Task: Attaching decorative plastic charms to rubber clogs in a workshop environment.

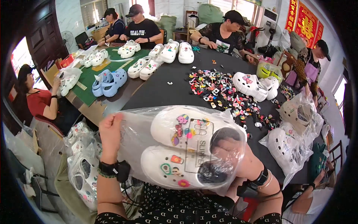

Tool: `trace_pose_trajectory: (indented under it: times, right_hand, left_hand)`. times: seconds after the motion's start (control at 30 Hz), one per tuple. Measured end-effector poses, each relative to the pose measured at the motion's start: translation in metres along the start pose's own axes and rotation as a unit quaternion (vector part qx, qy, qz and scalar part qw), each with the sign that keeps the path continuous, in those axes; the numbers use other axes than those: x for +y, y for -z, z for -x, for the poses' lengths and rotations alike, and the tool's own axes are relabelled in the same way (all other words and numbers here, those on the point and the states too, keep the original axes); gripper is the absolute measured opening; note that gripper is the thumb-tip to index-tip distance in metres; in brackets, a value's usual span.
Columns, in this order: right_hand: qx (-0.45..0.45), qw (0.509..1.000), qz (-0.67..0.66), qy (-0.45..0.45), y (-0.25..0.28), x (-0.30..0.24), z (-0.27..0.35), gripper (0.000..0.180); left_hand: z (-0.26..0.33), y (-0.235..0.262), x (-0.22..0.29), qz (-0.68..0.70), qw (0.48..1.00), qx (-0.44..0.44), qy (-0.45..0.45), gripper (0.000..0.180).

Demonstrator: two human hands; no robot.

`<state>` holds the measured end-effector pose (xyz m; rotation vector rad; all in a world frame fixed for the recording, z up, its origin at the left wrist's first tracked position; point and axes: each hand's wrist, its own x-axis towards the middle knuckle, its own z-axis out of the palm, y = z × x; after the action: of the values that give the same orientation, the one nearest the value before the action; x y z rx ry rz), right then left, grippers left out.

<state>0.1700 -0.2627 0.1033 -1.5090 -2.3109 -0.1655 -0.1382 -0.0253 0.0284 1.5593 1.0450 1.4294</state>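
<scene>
A pair of white clogs (164,156) lies side by side inside a clear plastic bag (136,128), held in front of my body. Colourful charms dot their toes, and the openings are dark inside. My left hand (110,128) is closed on the bag's left edge, pulling the film out past the toes. At the heel end my right hand (229,151) shows through the film, its fingers curled into the clogs' openings. Part of that hand is hidden by the film and the shoes.
Small charms (216,87) lie heaped on the black table (156,95). White clogs (248,86), blue clogs (110,82) and bagged clogs (287,147) stand around it. More bagged clogs (84,175) sit low at my left. Several people work around the table.
</scene>
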Motion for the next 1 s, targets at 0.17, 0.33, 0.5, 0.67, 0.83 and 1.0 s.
trace_pose_trajectory:
  times: [0.17, 0.33, 0.5, 0.67, 0.83, 1.0]
  right_hand:
    - [-0.060, 0.998, 0.020, 0.012, 0.010, -0.011, 0.000, 0.027]
    - [-0.074, 0.994, 0.052, 0.065, 0.014, -0.015, 0.010, 0.025]
    - [-0.090, 0.986, 0.094, 0.105, 0.016, -0.027, 0.007, 0.028]
    - [-0.068, 0.989, 0.050, 0.121, 0.017, -0.026, 0.008, 0.027]
    - [-0.102, 0.986, 0.097, 0.094, 0.025, -0.024, 0.015, 0.029]
    - [-0.056, 0.990, 0.118, 0.054, 0.019, -0.017, 0.022, 0.031]
  left_hand:
    - [-0.002, 0.006, 0.011, -0.011, 1.000, -0.008, 0.007, 0.024]
    - [-0.014, 0.025, 0.014, -0.048, 0.988, -0.109, 0.099, 0.026]
    - [0.003, -0.016, 0.034, -0.020, 0.957, -0.282, -0.066, 0.027]
    - [0.026, -0.032, 0.040, -0.006, 0.938, -0.330, 0.107, 0.027]
    - [0.020, -0.012, 0.031, -0.191, 0.957, -0.206, -0.077, 0.044]
    - [0.020, 0.003, 0.014, -0.217, 0.959, -0.173, -0.060, 0.038]
